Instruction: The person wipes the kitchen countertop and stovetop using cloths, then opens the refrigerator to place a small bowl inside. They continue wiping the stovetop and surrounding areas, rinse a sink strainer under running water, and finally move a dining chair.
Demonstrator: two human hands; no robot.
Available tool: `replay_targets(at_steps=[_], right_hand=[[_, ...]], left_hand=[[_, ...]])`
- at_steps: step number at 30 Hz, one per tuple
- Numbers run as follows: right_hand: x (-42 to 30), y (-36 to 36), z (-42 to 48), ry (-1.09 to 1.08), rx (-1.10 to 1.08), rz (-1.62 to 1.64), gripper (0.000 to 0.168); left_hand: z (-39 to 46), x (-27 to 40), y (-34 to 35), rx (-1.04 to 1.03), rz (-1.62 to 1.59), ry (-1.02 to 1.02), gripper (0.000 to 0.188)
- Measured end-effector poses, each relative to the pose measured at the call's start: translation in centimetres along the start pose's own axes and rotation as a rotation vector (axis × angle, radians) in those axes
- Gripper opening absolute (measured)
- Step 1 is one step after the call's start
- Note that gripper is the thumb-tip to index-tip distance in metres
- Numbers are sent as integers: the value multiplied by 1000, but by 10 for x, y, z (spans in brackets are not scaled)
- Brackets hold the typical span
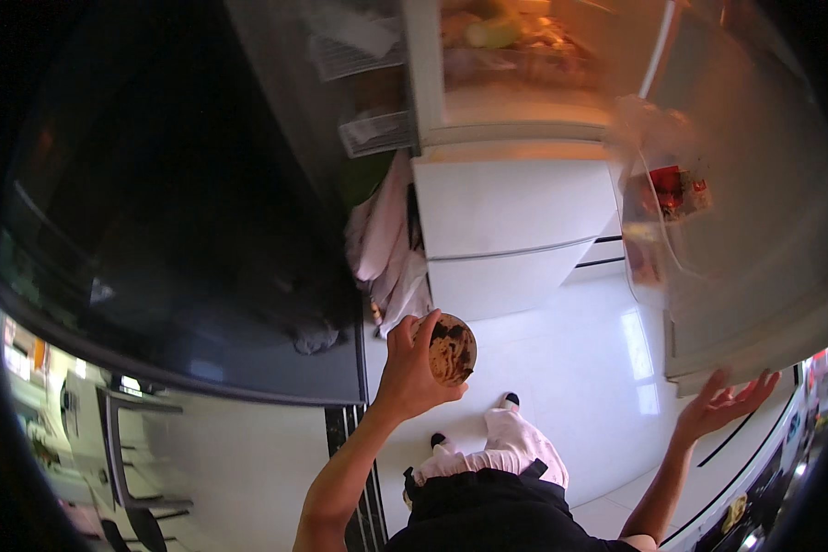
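Observation:
My left hand grips a round bowl by its sides, its mouth facing up. Brownish food with dark patches shows inside the bowl. To the right, my right hand has its fingers spread beside the lower edge of the open refrigerator door; whether the fingertips touch it I cannot tell. The door's inner shelf holds red and clear packages. Warm light fills the open refrigerator compartment, where blurred food and bags lie. Beneath it are white closed drawer fronts.
A large dark glossy panel stands at the left. Pink and white cloths or bags hang between it and the refrigerator, below wire baskets. A grey chair is at the lower left. A counter runs along the right.

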State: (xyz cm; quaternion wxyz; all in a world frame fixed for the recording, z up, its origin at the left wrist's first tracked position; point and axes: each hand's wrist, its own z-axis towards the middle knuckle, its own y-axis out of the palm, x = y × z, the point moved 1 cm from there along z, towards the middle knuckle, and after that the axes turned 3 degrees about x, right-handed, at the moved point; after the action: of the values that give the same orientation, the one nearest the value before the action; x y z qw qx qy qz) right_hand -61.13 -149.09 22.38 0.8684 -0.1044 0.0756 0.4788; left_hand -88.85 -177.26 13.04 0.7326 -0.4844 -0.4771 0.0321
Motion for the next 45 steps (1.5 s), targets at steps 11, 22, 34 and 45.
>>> replay_targets(at_steps=[11, 22, 34, 45], right_hand=[[86, -101, -8, 598, 340, -30, 49], [56, -219, -62, 385, 326, -276, 53], [115, -126, -34, 423, 465, -511, 72], [108, -130, -44, 386, 452, -485, 72]], left_hand=[[28, 5, -55, -182, -53, 295, 106], [133, 63, -176, 89, 73, 522, 93], [399, 165, -227, 364, 127, 193, 90], [432, 176, -208, 531, 315, 198, 81]])
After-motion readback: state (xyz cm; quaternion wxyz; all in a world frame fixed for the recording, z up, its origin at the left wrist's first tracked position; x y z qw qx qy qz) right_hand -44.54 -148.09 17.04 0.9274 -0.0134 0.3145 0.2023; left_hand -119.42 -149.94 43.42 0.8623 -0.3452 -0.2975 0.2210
